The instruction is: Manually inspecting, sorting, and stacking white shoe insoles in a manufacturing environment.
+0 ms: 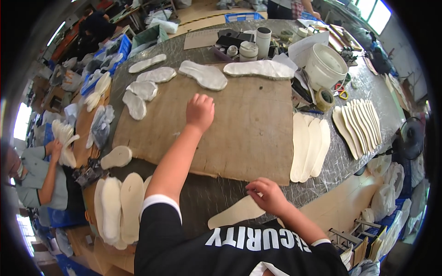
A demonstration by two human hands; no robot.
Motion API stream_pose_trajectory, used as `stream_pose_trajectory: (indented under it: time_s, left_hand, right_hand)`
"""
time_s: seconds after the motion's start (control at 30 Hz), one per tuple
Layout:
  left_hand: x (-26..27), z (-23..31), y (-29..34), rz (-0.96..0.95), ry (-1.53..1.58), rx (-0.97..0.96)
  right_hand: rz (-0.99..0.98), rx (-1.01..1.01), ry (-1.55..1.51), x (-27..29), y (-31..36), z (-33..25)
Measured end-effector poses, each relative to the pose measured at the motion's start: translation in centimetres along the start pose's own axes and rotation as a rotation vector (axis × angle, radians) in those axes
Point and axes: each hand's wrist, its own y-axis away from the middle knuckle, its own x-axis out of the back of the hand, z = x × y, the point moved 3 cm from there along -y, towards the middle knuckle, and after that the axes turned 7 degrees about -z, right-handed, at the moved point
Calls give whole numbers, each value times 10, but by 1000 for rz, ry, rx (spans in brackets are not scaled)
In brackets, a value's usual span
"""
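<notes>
My left hand [200, 113] is over the brown board [239, 124], its fingers curled under and closed. Whatever they might hold is hidden. Just beyond it lies a white-covered insole [205, 75] on the board's far edge. My right hand [269, 198] is at the near edge of the table, thumb and fingers drawn together. It overlaps the end of a cream insole [235, 212]; I cannot make out whether the fingertips grip it. More white-covered pieces, among them a long insole [258, 69] and a smaller one [157, 74], line the far and left edges.
Cream insoles [307, 147] lie right of the board, beside a fanned row [358, 128]. A white bucket [326, 66], tape roll [324, 99] and scissors [341, 91] stand behind. More insoles [131, 207] are at left, where a co-worker [43, 172] handles some. A fan [410, 138] is far right.
</notes>
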Motion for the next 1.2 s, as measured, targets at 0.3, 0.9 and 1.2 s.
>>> stream_pose_trajectory:
  time_s: [0.3, 0.9, 1.2]
  left_hand:
    - [-70, -42, -45, -75, -243, -20]
    - [57, 179, 84, -147, 131, -131]
    - [56, 233, 176, -53, 628, 156]
  right_hand:
    - [47, -116, 48, 8, 12, 4]
    - [572, -482, -975, 3, 21, 39]
    - [630, -457, -708, 44, 85, 29]
